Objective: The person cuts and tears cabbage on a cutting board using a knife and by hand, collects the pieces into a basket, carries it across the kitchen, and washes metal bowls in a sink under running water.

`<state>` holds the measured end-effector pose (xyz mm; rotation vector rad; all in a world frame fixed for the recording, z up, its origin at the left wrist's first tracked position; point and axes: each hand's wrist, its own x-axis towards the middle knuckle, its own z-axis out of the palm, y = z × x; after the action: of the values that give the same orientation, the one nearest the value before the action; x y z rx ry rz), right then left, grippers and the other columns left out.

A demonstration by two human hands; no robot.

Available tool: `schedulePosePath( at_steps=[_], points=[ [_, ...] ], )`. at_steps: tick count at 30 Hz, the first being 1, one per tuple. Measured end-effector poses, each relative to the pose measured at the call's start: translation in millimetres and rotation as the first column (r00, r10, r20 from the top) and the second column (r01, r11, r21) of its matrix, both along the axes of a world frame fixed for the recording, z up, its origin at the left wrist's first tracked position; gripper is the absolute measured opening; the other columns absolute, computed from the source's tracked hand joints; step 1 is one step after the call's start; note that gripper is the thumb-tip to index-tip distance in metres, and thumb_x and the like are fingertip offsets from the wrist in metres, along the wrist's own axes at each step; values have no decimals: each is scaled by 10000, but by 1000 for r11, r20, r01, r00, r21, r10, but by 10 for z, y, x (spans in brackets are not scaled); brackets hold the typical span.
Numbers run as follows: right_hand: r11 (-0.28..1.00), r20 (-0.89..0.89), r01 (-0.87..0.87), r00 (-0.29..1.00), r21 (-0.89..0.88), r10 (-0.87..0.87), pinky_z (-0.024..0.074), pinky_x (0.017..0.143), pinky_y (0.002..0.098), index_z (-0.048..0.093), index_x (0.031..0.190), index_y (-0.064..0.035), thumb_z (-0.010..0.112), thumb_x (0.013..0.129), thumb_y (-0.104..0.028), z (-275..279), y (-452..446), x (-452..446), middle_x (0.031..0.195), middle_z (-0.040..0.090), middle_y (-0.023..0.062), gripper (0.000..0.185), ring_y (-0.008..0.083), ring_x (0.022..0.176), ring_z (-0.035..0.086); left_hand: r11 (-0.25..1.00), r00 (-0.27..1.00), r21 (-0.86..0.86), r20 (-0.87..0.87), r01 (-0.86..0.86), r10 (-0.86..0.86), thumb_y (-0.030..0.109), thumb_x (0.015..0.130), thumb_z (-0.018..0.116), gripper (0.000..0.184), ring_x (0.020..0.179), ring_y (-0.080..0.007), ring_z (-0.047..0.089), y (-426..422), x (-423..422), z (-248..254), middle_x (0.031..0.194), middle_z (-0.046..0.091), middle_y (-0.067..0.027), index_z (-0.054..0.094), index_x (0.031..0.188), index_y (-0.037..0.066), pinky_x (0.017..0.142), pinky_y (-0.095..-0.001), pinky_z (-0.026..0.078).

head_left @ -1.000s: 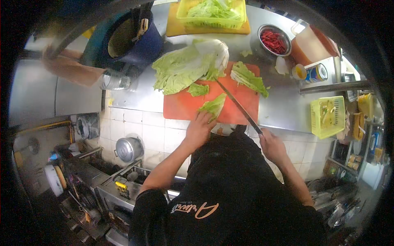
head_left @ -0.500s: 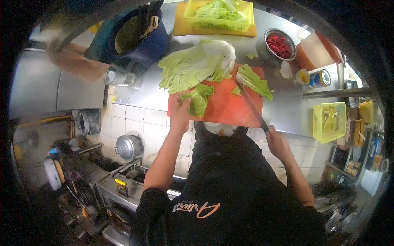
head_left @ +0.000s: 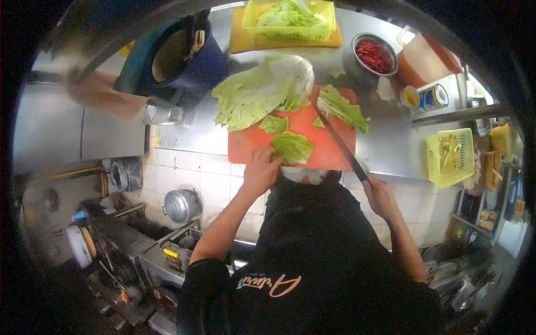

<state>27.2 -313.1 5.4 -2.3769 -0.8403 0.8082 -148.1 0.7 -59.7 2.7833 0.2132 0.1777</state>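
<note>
One orange-red rectangular cutting board (head_left: 325, 149), left fingers (head_left: 272, 154) touching crinkled green leaf (head_left: 295, 147) at its near edge, grip unclear, right fingers (head_left: 372, 185) wrapped round long black-handled knife (head_left: 340, 140) at its right.

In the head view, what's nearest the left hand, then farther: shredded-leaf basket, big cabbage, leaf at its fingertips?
1. Leaf, right at the left hand.
2. Big cabbage, beyond it, overlapping the red board.
3. Shredded-leaf basket, farthest back, on a yellow board.
</note>
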Motion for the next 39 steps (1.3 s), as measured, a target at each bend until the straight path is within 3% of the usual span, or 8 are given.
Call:
schedulePosePath(
  at_steps=[6,9,15,18,25,30,35,39],
  points=[
    [997,5,-76,997,-27,76,443,638,520,471,910,-42,509,927,-191,-53,8,-67,781,596,234,155,449,749,582,973,992,-198,-73,-116,104,181,726,678,392,1089,-345,484,-334,107,146,1071,520,-135,585,1098,98,919,-460,388],
    [995,16,-103,995,6,103,442,636,519,472,901,-38,513,925,-190,-79,53,-95,778,595,235,159,452,749,581,990,992,-76,39,-121,124,221,740,657,386,1116,-352,481,-532,405,251,1135,545,-146,582,1094,86,921,-482,400],
    [994,29,-104,994,43,103,439,641,524,479,893,-33,513,919,-182,-116,83,-45,775,593,236,155,455,747,578,967,965,54,74,248,-252,165,750,643,273,1120,-322,475,-409,330,-22,1112,526,-123,569,1006,104,949,-478,377],
    [998,12,-69,998,-10,69,437,645,526,483,883,-31,509,919,-186,-87,113,-19,782,592,234,161,453,754,578,958,966,-142,-45,248,-256,143,743,637,209,1049,-291,527,-349,251,-13,1032,561,-114,581,939,98,889,-442,420],
    [995,-30,-73,997,-62,71,439,665,508,501,871,-23,504,916,-218,55,86,7,797,594,226,200,449,790,573,804,870,-536,233,-258,434,200,849,616,176,703,-291,598,324,1243,1107,789,610,-144,612,843,24,654,-379,476],
    [993,-25,-114,993,-10,114,449,671,494,524,880,-21,519,907,-212,73,-18,-32,801,602,221,193,432,791,583,949,739,-244,599,-198,308,372,808,688,398,798,-321,627,1083,2153,1624,918,641,-168,588,982,28,728,-410,490],
    [996,-81,-74,994,56,79,469,675,477,594,923,-34,558,888,-223,111,-117,-72,814,618,219,195,417,775,596,887,940,-366,82,-281,332,440,753,721,578,1053,-349,582,1140,1904,1450,1085,604,-210,547,1126,34,883,-425,472],
    [991,-126,-101,986,88,112,481,685,478,629,970,-53,574,878,-243,67,-140,-76,808,628,207,218,411,774,606,933,951,222,-62,-282,302,412,705,739,759,1197,-382,476,754,1296,845,1277,496,-204,461,1344,109,1030,-431,387]
  ],
)
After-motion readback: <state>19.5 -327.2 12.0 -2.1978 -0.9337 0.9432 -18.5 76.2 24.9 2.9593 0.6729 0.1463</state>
